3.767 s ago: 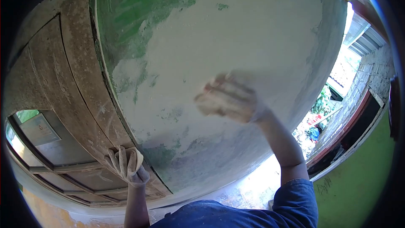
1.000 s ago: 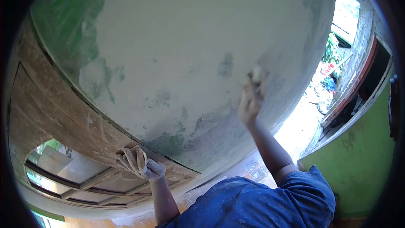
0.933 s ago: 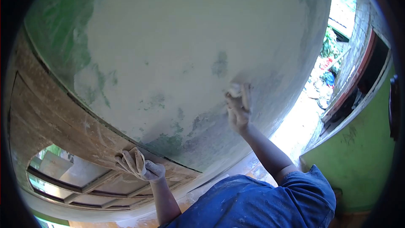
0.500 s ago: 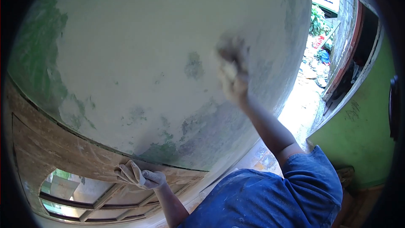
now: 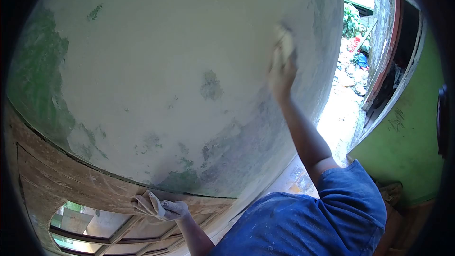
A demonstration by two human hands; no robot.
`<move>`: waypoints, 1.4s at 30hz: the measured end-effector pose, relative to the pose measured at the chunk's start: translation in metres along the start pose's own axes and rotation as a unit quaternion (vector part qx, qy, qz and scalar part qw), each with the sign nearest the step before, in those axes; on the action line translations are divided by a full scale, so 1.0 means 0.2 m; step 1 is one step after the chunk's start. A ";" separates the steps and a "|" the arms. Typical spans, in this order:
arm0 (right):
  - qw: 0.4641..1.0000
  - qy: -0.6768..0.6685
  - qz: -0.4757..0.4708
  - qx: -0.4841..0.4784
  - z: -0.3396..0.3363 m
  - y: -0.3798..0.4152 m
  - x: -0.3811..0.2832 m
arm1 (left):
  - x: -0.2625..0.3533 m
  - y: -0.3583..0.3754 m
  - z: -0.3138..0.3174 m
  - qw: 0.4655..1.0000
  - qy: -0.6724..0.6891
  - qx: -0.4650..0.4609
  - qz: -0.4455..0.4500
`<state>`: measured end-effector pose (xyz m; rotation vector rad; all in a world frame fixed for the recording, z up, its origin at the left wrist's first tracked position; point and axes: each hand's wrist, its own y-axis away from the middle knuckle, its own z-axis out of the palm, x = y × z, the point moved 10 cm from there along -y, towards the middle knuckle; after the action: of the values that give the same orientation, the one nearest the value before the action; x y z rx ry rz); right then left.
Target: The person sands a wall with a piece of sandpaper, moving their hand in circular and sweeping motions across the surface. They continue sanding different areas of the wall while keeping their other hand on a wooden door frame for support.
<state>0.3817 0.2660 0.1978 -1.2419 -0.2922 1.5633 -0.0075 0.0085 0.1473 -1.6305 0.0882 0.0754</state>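
Note:
My right hand is raised against the wall, arm stretched out, fingers wrapped round a pale flat pad with a darker edge; motion smears it a little. Grey-white filler covers most of this wall, with green and grey patches showing through. Lower down on the left, my left hand, coated in pale dust, is closed on a pale, folded-looking flat piece. That hand is beside the brown wooden frame, just below the wall's lower edge as seen here.
Glazed panes sit in the wooden frame at lower left. Beyond the wall's right edge is a bright outdoor passage with plants and scattered items. A green wall and a red-edged doorway stand on the right.
My right hand has moved up and to the right across the wall with the pale pad. My left hand stays by the wooden frame; the view has shifted slightly.

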 end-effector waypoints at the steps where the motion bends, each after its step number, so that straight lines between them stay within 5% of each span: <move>1: 0.992 -0.061 -0.089 -0.063 0.09 0.13 -0.15 | 0.00 0.00 0.00 1.000 -0.003 0.003 0.004; 3: 0.941 0.088 -0.305 -0.122 0.23 0.39 -0.36 | 0.01 0.00 0.00 1.000 -0.004 0.002 0.009; 6: 0.891 0.177 -0.377 -0.181 0.29 0.39 -0.33 | 0.03 -0.03 -0.01 1.000 -0.005 0.001 0.011; 8: 0.923 0.159 -0.312 -0.158 0.24 0.15 -0.31 | 0.03 -0.03 -0.01 1.000 -0.007 0.008 0.006; 9: 0.964 -0.102 -0.168 -0.181 0.19 -0.01 -0.23 | 0.01 -0.02 0.00 1.000 -0.011 -0.002 0.008; 10: 0.916 -0.353 -0.008 -0.190 0.21 -0.13 -0.13 | 0.01 -0.01 0.01 1.000 -0.015 -0.012 0.008; 11: 0.915 -0.353 -0.010 -0.193 0.24 -0.21 -0.13 | 0.01 -0.01 0.01 1.000 -0.015 -0.010 0.006; 13: 0.994 0.022 -0.107 0.013 0.10 -0.36 -0.23 | 0.02 -0.02 0.00 1.000 -0.011 -0.005 0.012; 15: 0.994 -0.066 -0.054 -0.061 0.24 -0.25 -0.30 | 0.02 -0.02 0.00 1.000 -0.011 -0.001 0.009; 17: 0.962 0.085 -0.244 -0.086 0.35 0.03 -0.53 | 0.02 -0.02 0.00 1.000 -0.009 0.001 0.007; 19: 0.868 0.187 -0.400 -0.227 0.48 0.39 -0.59 | 0.01 -0.02 0.00 1.000 -0.004 -0.005 -0.011; 22: 0.862 0.202 -0.407 -0.224 0.39 0.36 -0.44 | 0.01 -0.01 -0.01 1.000 0.008 0.004 -0.008; 24: 0.956 0.078 -0.066 -0.274 0.29 0.06 -0.09 | 0.02 -0.02 -0.01 1.000 0.004 0.012 0.009; 26: 0.981 -0.126 -0.074 -0.128 0.08 -0.12 -0.07 | 0.02 -0.02 -0.01 1.000 0.001 0.004 0.004; 28: 0.998 0.046 0.028 0.022 -0.17 -0.23 0.23 | 0.01 -0.02 0.00 1.000 -0.003 -0.008 -0.002; 31: 0.991 0.045 0.085 0.088 -0.25 -0.15 0.31 | 0.02 -0.02 -0.01 1.000 0.000 -0.005 0.004; 33: 0.996 0.037 0.061 0.054 -0.11 0.04 0.22 | 0.02 -0.02 -0.01 1.000 -0.017 -0.008 -0.002; 35: 0.988 -0.095 -0.104 -0.062 0.09 0.18 -0.20 | 0.03 -0.04 -0.01 1.000 -0.001 -0.005 0.007; 36: 0.988 -0.092 -0.105 -0.061 0.05 0.21 -0.22 | 0.05 -0.05 -0.01 1.000 0.014 -0.004 0.015; 38: 0.878 0.275 -0.354 -0.168 0.18 0.38 -0.39 | 0.02 -0.01 0.00 1.000 0.018 -0.001 0.020; 39: 0.878 0.277 -0.352 -0.168 0.16 0.37 -0.32 | 0.01 0.01 -0.01 1.000 0.016 0.002 0.023; 40: 0.969 0.020 -0.201 -0.143 0.04 0.25 -0.13 | 0.01 0.00 -0.01 1.000 0.016 0.000 0.024; 41: 0.965 -0.239 -0.032 -0.104 -0.03 0.16 0.13 | 0.01 0.00 -0.01 0.999 0.018 0.005 0.027; 42: 0.990 -0.122 -0.054 -0.051 -0.15 0.09 0.23 | 0.02 -0.01 -0.01 0.999 0.019 0.009 0.030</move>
<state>0.4003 0.2858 0.1465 -1.0923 -0.5941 1.6225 -0.0036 0.0064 0.1490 -1.6110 0.1665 0.0890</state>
